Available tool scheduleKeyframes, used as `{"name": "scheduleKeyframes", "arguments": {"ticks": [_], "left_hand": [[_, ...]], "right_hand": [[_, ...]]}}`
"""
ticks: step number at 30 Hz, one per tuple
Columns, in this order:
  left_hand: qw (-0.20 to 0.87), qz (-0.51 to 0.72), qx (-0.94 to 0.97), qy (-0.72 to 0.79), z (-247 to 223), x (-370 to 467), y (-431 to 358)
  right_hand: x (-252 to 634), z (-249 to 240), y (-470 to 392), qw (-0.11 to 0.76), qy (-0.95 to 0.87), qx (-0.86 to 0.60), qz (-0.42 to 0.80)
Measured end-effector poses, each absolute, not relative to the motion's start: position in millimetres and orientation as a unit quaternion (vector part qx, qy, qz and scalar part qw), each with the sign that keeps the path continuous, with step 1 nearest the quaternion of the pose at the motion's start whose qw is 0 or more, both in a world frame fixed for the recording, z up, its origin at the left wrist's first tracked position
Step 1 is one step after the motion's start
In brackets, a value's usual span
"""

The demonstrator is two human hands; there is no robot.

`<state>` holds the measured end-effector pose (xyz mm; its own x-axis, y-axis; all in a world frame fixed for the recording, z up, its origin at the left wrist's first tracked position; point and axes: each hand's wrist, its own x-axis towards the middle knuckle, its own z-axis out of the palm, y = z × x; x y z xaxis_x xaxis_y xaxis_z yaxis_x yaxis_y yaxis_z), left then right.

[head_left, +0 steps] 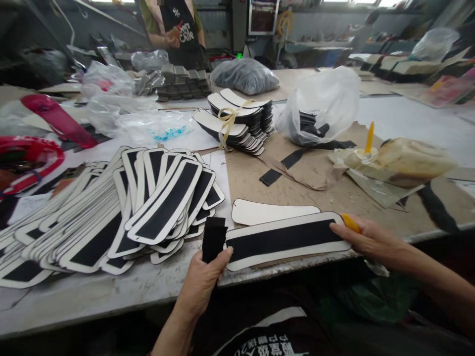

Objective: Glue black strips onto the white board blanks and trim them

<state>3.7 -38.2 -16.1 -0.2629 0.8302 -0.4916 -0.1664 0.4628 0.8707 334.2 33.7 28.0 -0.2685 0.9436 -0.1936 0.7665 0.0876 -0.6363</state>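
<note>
Big grey worktop [111, 291], fanned pile of finished strips [111, 212] on the left, and the one white-edged strip [285, 241] lies at the near edge, long axis running left-right between my hands. My left hand [202, 282] pinches a small black patch [213, 238] at its left end; my right hand [371, 241] presses the right end, grip curled around a yellow tool [351, 223].

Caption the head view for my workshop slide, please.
Both hands, left hand and right hand, press a black strip onto a white panel.

Workshop, stacked cut pieces [163, 207], cluttered worktable [111, 296]
</note>
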Motion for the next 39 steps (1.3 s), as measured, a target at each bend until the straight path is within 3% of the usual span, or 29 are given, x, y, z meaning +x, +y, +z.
{"name": "scheduleKeyframes", "arguments": {"ticks": [5, 12, 39], "left_hand": [[0.570, 0.479, 0.206, 0.636, -18, 7, -43], [0.517, 0.486, 0.159, 0.686, -24, 9, -47], [0.515, 0.487, 0.148, 0.690, -11, 13, -57]], "right_hand": [[331, 28, 29, 0.142, -0.717, -0.589, 0.345], [320, 26, 25, 0.134, -0.718, -0.586, 0.351], [327, 32, 9, 0.184, -0.727, -0.541, 0.380]]}}
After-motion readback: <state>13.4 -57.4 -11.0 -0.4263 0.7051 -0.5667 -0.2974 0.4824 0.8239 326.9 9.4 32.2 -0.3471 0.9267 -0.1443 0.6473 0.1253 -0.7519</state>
